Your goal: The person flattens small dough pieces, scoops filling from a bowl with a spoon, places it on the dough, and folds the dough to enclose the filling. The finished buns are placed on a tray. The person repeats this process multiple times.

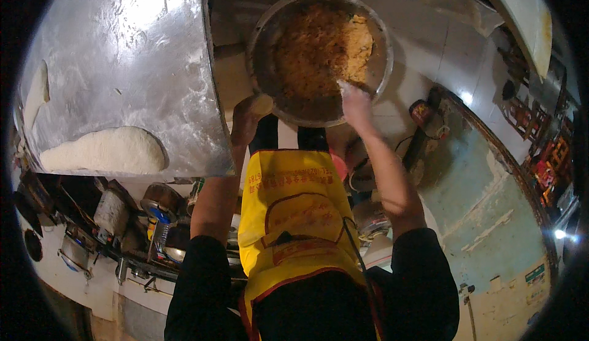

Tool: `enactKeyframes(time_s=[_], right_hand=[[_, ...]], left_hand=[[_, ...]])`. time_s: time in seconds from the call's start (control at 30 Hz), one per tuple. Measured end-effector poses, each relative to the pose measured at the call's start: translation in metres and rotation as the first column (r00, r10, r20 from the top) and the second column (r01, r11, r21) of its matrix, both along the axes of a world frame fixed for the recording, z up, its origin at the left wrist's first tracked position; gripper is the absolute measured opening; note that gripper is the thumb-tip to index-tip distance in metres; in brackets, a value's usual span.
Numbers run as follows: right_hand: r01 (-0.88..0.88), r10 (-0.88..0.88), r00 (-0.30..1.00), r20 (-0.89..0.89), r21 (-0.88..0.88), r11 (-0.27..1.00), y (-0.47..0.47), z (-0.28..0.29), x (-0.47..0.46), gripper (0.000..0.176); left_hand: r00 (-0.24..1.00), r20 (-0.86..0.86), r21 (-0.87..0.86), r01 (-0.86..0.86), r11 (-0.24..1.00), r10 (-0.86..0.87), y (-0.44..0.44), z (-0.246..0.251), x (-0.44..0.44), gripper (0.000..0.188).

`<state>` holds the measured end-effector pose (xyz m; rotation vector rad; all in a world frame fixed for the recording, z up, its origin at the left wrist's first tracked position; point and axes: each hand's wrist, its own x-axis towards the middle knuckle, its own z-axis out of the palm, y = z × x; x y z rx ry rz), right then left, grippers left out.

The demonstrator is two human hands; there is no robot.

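A wide round metal basin [386, 72] stands before me, holding a brown minced mixture [310, 56] with a paler yellowish mass [359, 49] along its right side. My left hand [244, 122] is at the basin's lower left rim and holds a small round piece of dough [262, 104]. Over the lower right rim reaches my right hand [356, 106], its fingers at the edge of the mixture. Something whitish shows at those fingertips; blur hides whether it is a tool or coated fingers.
To the left is a floured metal worktop [138, 74] bearing a long dough lump [106, 151] and a smaller dough piece [37, 95]. Pots [161, 198] and utensils crowd the lower left. A dark red container [420, 112] stands right, near a worn greenish wall [478, 194].
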<state>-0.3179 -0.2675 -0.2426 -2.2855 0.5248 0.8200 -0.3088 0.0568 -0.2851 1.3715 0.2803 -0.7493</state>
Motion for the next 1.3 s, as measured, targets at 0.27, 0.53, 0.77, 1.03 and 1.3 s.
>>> enactKeyframes(time_s=[0.27, 0.53, 0.77, 1.03, 1.3], right_hand=[[0.859, -0.635, 0.473, -0.611, 0.481, 0.177, -0.028, -0.01, 0.001, 0.033], [0.805, -0.463, 0.444, -0.767, 0.568, -0.17, -0.052, 0.001, -0.005, 0.031], [0.739, -0.613, 0.671, -0.417, 0.439, 0.511, -0.036, -0.021, -0.017, 0.035], [0.255, -0.263, 0.96, 0.095, 0.086, 0.963, -0.021, 0.015, -0.01, 0.033], [0.105, -0.11, 0.975, 0.194, 0.034, 0.994, -0.005, -0.014, -0.021, 0.035]], left_hand=[[0.998, 0.063, 0.021, -0.018, 1.0, 0.017, 0.003, -0.015, -0.007, 0.041], [0.997, -0.069, 0.024, 0.047, 0.999, -0.045, 0.002, -0.003, 0.001, 0.039], [0.997, -0.016, 0.072, -0.076, 0.995, 0.077, -0.001, -0.015, -0.004, 0.036], [0.996, -0.079, 0.093, -0.024, 0.995, 0.031, 0.002, -0.012, -0.004, 0.039], [0.983, -0.146, -0.112, -0.131, 0.985, 0.114, 0.005, -0.013, -0.01, 0.033]])
